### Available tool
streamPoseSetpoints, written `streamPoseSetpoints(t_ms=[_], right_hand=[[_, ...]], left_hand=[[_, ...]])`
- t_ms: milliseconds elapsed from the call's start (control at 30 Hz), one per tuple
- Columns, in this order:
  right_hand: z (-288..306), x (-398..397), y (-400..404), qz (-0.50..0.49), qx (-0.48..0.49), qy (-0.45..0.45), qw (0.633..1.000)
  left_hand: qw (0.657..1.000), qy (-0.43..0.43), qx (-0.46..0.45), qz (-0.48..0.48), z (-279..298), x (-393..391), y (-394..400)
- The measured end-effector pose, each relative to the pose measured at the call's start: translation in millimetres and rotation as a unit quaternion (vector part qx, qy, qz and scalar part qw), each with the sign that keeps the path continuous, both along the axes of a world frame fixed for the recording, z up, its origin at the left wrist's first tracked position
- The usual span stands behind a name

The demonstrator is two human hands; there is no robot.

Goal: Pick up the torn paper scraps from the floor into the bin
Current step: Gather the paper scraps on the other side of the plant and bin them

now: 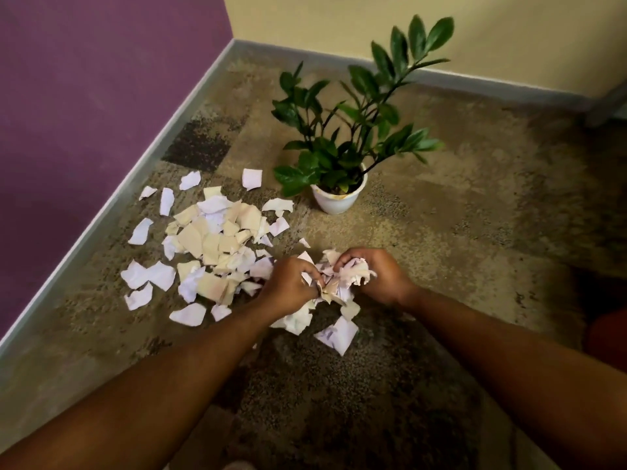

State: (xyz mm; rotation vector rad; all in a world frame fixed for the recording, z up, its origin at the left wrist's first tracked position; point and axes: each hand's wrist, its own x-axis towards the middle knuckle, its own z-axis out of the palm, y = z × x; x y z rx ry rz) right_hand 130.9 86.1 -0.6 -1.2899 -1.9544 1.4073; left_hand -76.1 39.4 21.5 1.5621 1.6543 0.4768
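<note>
Several torn white and beige paper scraps lie scattered on the carpet, mostly left of centre. My right hand is closed around a crumpled bunch of scraps. My left hand pinches more scraps right beside it, both hands low over the floor. A few larger white scraps lie just below my hands. No bin is in view.
A potted green plant in a white pot stands just behind the scraps. A purple wall with grey skirting runs along the left, a yellow wall at the back. A red object shows at the right edge.
</note>
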Motion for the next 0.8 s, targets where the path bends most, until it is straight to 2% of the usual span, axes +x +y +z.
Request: streamPoseSetpoints(t_ms=[100,267,433,533,633,800], right_hand=[[15,41,11,-0.022,0.007,-0.004,1.000],[36,114,0,-0.139,0.025,-0.008,0.990],[86,193,-26,-0.252,0.074,-0.096,0.960],[133,244,-44,-0.313,0.124,-0.147,0.930],[177,292,-69,-0.370,0.175,-0.157,0.899],[241,354,-105,-0.477,0.203,-0.182,0.835]], left_hand=[[0.999,-0.012,0.028,-0.029,8,35,20],[0.996,-0.048,0.043,-0.063,21,108,46],[0.985,-0.053,0.067,-0.148,65,198,60],[0.974,-0.061,0.098,-0.196,99,263,63],[0.957,-0.066,0.145,-0.242,132,324,61],[0.926,-0.086,0.231,-0.286,190,417,50]])
